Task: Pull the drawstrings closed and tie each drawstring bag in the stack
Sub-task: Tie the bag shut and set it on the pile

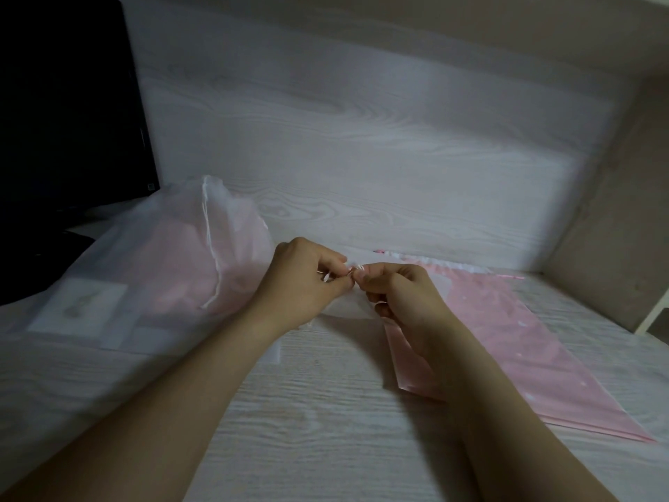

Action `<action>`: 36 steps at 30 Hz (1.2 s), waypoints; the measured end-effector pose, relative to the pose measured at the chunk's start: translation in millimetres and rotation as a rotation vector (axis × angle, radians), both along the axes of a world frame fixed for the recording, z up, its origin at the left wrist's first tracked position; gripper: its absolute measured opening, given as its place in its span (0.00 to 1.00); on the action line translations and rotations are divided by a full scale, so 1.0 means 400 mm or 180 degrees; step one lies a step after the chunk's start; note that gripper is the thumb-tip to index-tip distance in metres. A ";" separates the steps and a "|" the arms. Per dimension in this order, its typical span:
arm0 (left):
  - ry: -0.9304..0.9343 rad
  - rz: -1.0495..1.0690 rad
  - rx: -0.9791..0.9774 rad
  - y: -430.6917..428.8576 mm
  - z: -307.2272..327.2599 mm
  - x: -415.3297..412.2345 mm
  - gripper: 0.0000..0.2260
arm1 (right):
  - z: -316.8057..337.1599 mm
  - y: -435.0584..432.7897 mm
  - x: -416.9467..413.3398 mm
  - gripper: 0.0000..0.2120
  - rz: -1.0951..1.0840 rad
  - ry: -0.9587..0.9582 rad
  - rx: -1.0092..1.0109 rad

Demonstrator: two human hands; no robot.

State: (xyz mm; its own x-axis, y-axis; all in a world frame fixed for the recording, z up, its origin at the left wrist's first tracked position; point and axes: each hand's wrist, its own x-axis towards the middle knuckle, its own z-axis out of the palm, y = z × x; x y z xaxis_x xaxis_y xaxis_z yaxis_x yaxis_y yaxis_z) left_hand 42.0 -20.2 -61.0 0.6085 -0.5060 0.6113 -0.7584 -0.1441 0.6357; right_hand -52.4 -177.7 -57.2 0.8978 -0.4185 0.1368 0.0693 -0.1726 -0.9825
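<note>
At frame centre, the left hand (307,280) and right hand (402,297) each pinch the thin drawstring (353,271) in a closed grip; how it loops is too small to tell. The pale bag (342,307) is mostly hidden beneath them, with pink bags (535,349) lying lower right.

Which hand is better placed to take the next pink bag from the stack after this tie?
Right, probably: the right hand lies over the edge of the pink stack; the left hand sits farther off, beside the large white bag. Both pinch the drawstring.
</note>
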 end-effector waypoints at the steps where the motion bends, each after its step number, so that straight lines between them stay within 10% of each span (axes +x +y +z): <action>1: -0.0019 0.0019 -0.0008 0.002 0.001 -0.001 0.02 | -0.001 -0.001 0.001 0.09 -0.0003 -0.0014 0.0001; 10: 0.0795 -0.0402 0.0073 0.005 0.035 -0.014 0.16 | -0.001 0.008 0.004 0.06 -0.0150 -0.0148 -0.0031; 22: 0.3448 -0.2210 -0.2334 0.059 0.117 -0.023 0.13 | -0.013 -0.013 0.015 0.05 -0.0358 -0.0380 -0.0440; 36: 0.2845 -0.0471 0.0181 0.032 0.065 -0.003 0.08 | -0.024 -0.040 0.024 0.06 -0.0872 -0.0533 -0.0884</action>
